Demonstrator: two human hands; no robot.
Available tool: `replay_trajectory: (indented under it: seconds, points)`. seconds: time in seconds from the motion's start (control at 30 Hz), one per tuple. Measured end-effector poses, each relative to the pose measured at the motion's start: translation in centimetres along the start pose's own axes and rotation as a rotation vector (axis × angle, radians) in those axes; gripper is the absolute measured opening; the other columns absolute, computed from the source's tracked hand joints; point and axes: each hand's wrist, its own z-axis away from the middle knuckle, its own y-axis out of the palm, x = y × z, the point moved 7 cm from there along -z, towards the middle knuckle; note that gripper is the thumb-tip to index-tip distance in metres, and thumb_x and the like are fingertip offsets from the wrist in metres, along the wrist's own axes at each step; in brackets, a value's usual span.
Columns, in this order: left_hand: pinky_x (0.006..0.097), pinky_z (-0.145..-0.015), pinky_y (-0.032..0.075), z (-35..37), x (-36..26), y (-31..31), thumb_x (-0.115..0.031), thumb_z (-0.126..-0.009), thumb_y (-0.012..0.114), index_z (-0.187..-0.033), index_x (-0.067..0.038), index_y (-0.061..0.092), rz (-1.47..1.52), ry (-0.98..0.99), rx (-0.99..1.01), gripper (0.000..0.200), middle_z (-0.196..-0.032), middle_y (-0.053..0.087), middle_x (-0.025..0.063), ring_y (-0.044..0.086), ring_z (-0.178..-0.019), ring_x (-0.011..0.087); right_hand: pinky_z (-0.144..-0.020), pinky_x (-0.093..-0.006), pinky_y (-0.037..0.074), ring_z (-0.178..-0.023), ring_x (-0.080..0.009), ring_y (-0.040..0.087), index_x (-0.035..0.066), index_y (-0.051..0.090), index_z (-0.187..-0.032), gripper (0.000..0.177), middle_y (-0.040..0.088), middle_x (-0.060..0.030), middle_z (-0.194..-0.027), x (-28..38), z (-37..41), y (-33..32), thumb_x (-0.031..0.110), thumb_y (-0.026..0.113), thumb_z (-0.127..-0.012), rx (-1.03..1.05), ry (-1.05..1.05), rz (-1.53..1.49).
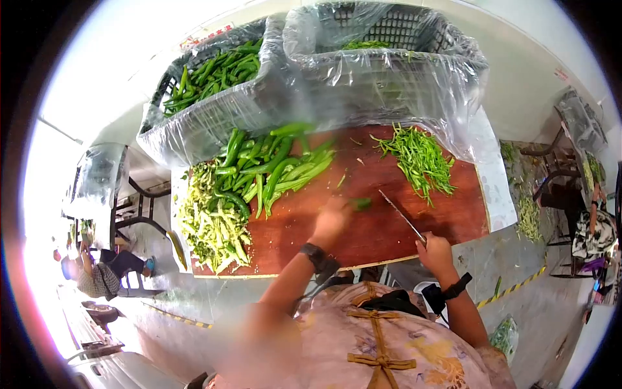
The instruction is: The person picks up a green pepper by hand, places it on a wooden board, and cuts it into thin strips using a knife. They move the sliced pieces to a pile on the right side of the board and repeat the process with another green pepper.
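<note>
The left hand (332,220) is blurred, and its fingers cannot be told apart. It lies on a small green pepper piece (361,203), but whether its grip closes around the piece cannot be told. Only the piece's dark green tip shows, mid-frame on the red-brown cutting board (389,230). The right hand (435,251), lower right of centre, has its grip clamped on a knife (402,216), whose thin blade slants up-left toward the piece. Whole peppers (272,165) and pale trimmings (210,223) crowd the board's left, and cut strips (418,159) lie at upper right. Bare board surrounds the blade. Plastic-lined crates (389,71) border the far edge.
</note>
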Motion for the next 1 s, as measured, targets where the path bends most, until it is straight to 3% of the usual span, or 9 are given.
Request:
replay_trajectory:
  seconds: [0.33,0.5,1.0]
  points:
    - [0.0403,-0.08,0.044,-0.4,-7.8,-0.7,-0.013,-0.075,0.062,-0.095,-0.011,0.064,0.033,0.261,-0.146,0.021,-0.1,0.058,0.0051,0.054,-0.097,0.0252,-0.063,-0.0498,0.047,-0.07,-0.0383,0.061,0.004,0.061,-0.09,0.021,0.062,-0.0188,-0.07,3.4,-1.2,1.0,0.024,0.056,-0.084,0.054,0.004,0.091]
    - [0.0386,-0.079,0.046,-0.6,-8.8,-1.0,-0.01,-0.072,0.058,-0.086,-0.01,0.065,0.124,0.243,-0.159,0.016,-0.095,0.059,0.0023,0.055,-0.094,0.0237,-0.059,-0.0498,0.047,-0.065,-0.0375,0.06,0.005,0.058,-0.083,0.019,0.061,-0.0177,-0.066,4.7,-0.8,0.8,0.024,0.057,-0.083,0.015,-0.029,0.102]
    - [0.0385,-0.078,0.046,-0.9,-8.8,-0.4,-0.01,-0.068,0.057,-0.09,-0.013,0.067,0.12,0.281,-0.218,0.024,-0.095,0.062,0.0014,0.056,-0.093,0.0222,-0.056,-0.0466,0.048,-0.06,-0.0361,0.061,0.003,0.057,-0.08,0.016,0.06,-0.0176,-0.063,4.4,-1.5,1.8,0.02,0.057,-0.082,0.029,-0.091,0.17]
